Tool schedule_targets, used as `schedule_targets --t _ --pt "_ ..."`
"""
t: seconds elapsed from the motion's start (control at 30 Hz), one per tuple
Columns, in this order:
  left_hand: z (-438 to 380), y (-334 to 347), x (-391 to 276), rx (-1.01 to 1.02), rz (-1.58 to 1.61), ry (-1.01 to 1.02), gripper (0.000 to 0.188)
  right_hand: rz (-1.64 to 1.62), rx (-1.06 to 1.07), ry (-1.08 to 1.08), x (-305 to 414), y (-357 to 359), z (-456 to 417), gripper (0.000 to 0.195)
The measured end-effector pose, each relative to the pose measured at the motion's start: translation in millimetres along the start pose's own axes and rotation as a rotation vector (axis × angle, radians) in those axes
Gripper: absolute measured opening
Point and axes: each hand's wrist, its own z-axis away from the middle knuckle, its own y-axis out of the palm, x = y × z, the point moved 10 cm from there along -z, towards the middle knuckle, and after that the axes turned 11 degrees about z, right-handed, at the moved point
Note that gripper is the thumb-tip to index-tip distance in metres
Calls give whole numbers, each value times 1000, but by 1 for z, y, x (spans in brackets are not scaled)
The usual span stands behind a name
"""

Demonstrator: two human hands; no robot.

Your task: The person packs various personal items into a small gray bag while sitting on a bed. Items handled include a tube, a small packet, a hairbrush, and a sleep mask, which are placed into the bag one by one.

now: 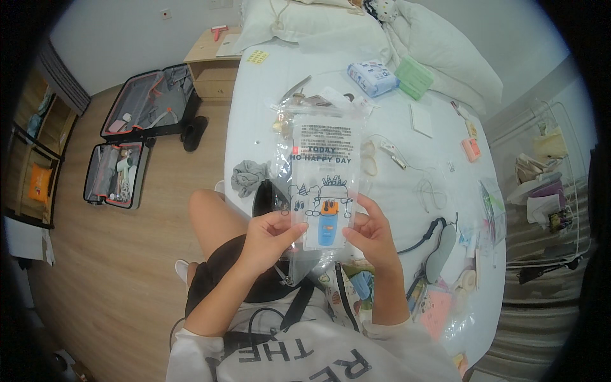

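Note:
Both my hands hold up a clear plastic zip bag point(305, 191) printed with cartoon figures and lettering; a sheet or packet bearing printed text and a blue-and-orange picture lies inside or behind it. My left hand point(274, 236) pinches its lower left side, thumb in front. My right hand point(372, 234) grips the lower right side the same way. Below the bag, a patterned zip pouch point(340, 286) with blue and green items in it rests by my lap. A crumpled grey cloth point(249, 177) lies on the bed left of the bag.
On the white bed point(305, 62) lie a wipes pack point(372, 78), a green packet point(414, 78), a notebook point(420, 121), a white cable point(432, 193), a grey eye mask point(440, 253) and a pink card point(435, 313). An open suitcase point(138, 138) stands on the floor at left; a clothes rack point(577, 191) is at right.

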Motion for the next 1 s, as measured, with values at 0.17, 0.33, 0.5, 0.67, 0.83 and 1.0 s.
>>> schedule_targets --t 0.17,0.33,0.5,0.67,0.83,1.0 --pt "0 -2 1 -30 2 -20 16 -4 11 -6 1 1 0 58" --pt "0 -3 4 -34 13 -55 14 -16 -5 15 0 1 -1 59" --pt "-1 -4 5 -20 33 -27 14 -7 -3 13 -2 1 -1 59" --pt "-1 -1 6 9 17 -15 16 -22 -26 27 -3 -1 -1 53" --pt "1 10 17 155 -88 -91 19 -108 -231 33 -15 -21 -9 40" --pt "-7 -4 16 73 -232 23 22 68 -368 -11 -23 -53 -12 31"
